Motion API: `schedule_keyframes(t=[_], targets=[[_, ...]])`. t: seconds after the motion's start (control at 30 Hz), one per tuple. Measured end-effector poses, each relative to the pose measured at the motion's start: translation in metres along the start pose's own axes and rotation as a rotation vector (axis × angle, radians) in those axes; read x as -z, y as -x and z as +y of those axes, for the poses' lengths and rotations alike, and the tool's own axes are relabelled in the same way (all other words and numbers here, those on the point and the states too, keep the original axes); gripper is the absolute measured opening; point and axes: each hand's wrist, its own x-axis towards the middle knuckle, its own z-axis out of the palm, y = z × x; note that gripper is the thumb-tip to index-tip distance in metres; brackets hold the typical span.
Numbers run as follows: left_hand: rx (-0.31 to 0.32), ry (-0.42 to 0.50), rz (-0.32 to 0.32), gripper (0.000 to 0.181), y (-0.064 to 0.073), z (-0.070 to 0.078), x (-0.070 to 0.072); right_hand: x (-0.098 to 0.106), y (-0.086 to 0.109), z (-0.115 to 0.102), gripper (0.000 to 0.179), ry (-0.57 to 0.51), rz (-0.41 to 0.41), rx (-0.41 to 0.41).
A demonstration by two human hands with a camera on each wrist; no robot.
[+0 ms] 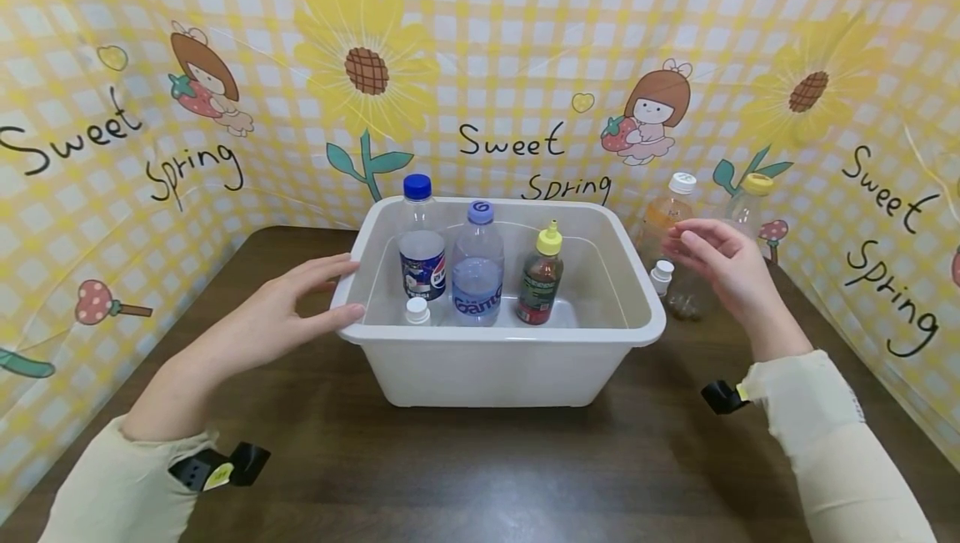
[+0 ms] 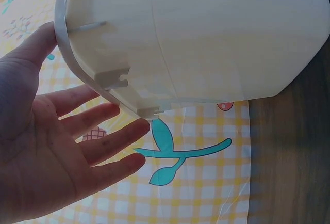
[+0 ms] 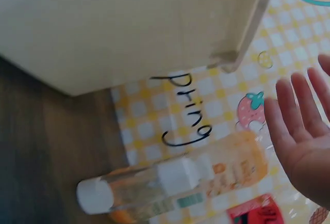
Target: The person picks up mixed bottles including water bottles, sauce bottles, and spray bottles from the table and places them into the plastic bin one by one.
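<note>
Yellow-and-white checked cloth (image 1: 480, 67): it is hanging behind and along both sides, showing sunflowers, strawberry-hugging figures and the words "Sweet Spring".
Dark brown wood-grained table (image 1: 480, 476): it is stretching below the cloth and catching a pale shine near the front.
Off-white rectangular plastic tub (image 1: 487, 372): it is standing upright in the middle of the table.
Inside the tub: a clear bottle with a blue cap and dark blue label (image 1: 423, 268) is standing toward the left, a clear bottle with a pale violet-blue cap (image 1: 478, 276) is standing beside it, and a dark squeeze bottle with a yellow nozzle (image 1: 539, 289) is standing farther right; a small white-capped bottle (image 1: 417, 312) is peeking over the near rim (little besides its cap is showing).
Left hand (image 1: 288, 309): it is touching the rim at the tub's left end, thumb and fingers spreading wide and nearly straight.
Right hand (image 1: 723, 263): it is hovering beyond the tub's right end, its bare fingers lying loose with narrow gaps.
Right of the tub: a white-capped bottle with orange colouring (image 1: 682, 184), a yellow-capped clear bottle (image 1: 756, 184) and a smaller white-capped bottle (image 1: 662, 274) are standing close together; the hand is partly covering them, so their lower outlines are hard to separate.
</note>
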Motion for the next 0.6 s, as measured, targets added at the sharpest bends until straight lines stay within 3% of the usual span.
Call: schedule_keyframes(t=[0.3, 0.5, 0.6], targets=[[0.001, -0.005, 0.001, 0.064, 0.000, 0.000, 0.000, 0.017, 0.013, 0.030, 0.016, -0.009, 0.192, -0.033], [0.007, -0.007, -0.001, 0.064, 0.000, 0.000, 0.000, 0.020, 0.019, 0.045, 0.015, 0.084, 0.327, -0.060], [0.007, -0.011, -0.001, 0.064, 0.000, 0.000, 0.000, 0.014, 0.021, 0.046, 0.013, 0.159, 0.393, -0.113]])
